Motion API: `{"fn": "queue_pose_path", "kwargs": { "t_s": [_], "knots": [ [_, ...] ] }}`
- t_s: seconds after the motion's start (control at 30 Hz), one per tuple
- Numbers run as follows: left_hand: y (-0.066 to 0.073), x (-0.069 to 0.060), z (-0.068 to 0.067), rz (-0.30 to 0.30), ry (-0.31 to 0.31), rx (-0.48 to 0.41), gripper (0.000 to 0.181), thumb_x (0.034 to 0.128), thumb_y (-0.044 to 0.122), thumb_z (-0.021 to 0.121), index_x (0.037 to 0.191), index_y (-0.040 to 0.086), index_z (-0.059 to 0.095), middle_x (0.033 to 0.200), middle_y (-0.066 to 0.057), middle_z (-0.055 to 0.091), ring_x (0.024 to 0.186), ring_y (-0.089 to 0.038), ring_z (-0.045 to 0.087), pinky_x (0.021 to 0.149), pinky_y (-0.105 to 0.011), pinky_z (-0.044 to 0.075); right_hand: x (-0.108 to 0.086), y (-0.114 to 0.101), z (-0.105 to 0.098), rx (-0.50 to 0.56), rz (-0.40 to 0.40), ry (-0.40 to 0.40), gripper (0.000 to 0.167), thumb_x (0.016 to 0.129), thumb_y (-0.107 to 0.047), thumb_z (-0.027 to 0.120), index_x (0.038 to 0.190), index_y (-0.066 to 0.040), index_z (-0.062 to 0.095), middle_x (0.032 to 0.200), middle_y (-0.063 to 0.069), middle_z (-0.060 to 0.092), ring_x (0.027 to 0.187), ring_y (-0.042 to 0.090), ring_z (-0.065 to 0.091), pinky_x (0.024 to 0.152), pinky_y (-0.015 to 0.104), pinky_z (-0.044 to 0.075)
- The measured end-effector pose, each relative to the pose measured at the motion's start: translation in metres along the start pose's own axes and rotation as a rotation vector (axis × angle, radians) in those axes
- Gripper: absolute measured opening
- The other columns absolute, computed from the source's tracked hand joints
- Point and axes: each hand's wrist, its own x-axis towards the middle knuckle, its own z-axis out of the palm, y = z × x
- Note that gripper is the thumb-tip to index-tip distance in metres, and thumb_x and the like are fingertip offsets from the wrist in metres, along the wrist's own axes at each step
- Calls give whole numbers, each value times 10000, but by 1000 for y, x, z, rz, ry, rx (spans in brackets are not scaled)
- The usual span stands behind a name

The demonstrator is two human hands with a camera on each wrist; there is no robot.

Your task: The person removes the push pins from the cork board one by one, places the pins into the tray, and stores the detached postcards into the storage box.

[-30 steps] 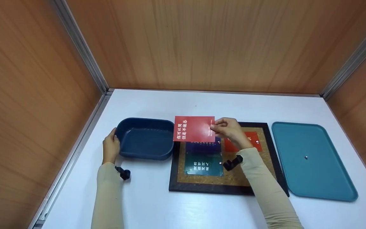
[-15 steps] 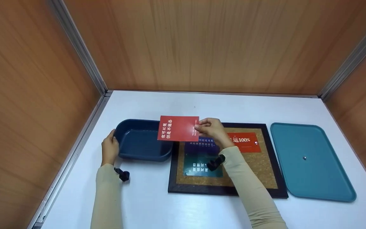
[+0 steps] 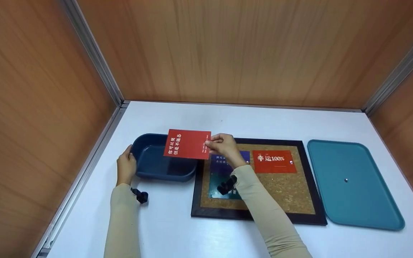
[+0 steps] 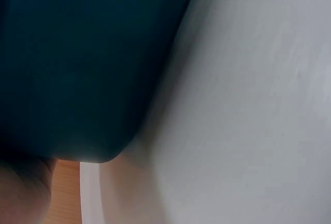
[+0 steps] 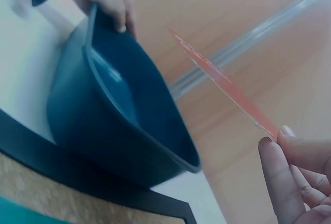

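My right hand [image 3: 224, 147] pinches a red card [image 3: 188, 144] with white lettering by its right edge, thumb on top. The card is in the air, overlapping the right part of a dark blue basin [image 3: 149, 173] in the head view. In the right wrist view the card [image 5: 222, 81] appears nearly edge-on, apart from the basin rim [image 5: 116, 107]. My left hand [image 3: 126, 166] grips the basin's left wall, with fingertips over the rim. The left wrist view shows mostly the basin's outer wall [image 4: 77, 69].
A dark-framed cork board [image 3: 281, 193] bears a purple card [image 3: 244, 156], a green card [image 3: 216, 184] partly hidden by the right wrist, and an orange-red card [image 3: 274, 161] with a pin. To its right lies a teal tray [image 3: 357, 200] holding a small pin [image 3: 346, 180]. Wooden walls enclose the table.
My right hand has carried the red card leftward from above the cork board to over the basin's right part, uncovering the orange-red card. My left hand keeps its grip on the basin.
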Motion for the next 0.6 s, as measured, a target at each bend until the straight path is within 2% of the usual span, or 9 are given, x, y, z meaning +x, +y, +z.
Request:
{"fn": "queue_pose_path", "kwargs": {
  "t_s": [0.2,0.33,0.43,0.6],
  "knots": [
    [1,1,1,18,8,25,463,1017,33,270,1471,-32,330,1512,-233,341,1425,-356,292,1181,-451,263,3,3,17,21,-20,20,176,850,-50,717,974,25,617,801,61,665,624,137,656,623,265,593],
    [-1,3,0,20,13,37,455,1019,31,283,1465,-39,340,1508,-239,345,1424,-358,294,1183,-451,259,5,5,28,11,-13,26,172,843,-28,717,964,42,617,794,71,666,598,120,648,761,425,599],
    [-3,3,0,15,9,47,454,1021,33,284,1467,-38,335,1510,-237,341,1426,-354,291,1185,-448,255,6,8,34,-5,-11,22,192,841,-25,719,984,60,624,801,82,667,597,106,651,829,485,570],
    [-4,2,0,6,5,39,458,1020,29,284,1471,-34,329,1515,-232,334,1430,-349,286,1185,-447,255,8,15,42,-3,1,17,196,833,6,715,986,80,617,815,100,665,610,97,659,722,359,607]
  ]
}}
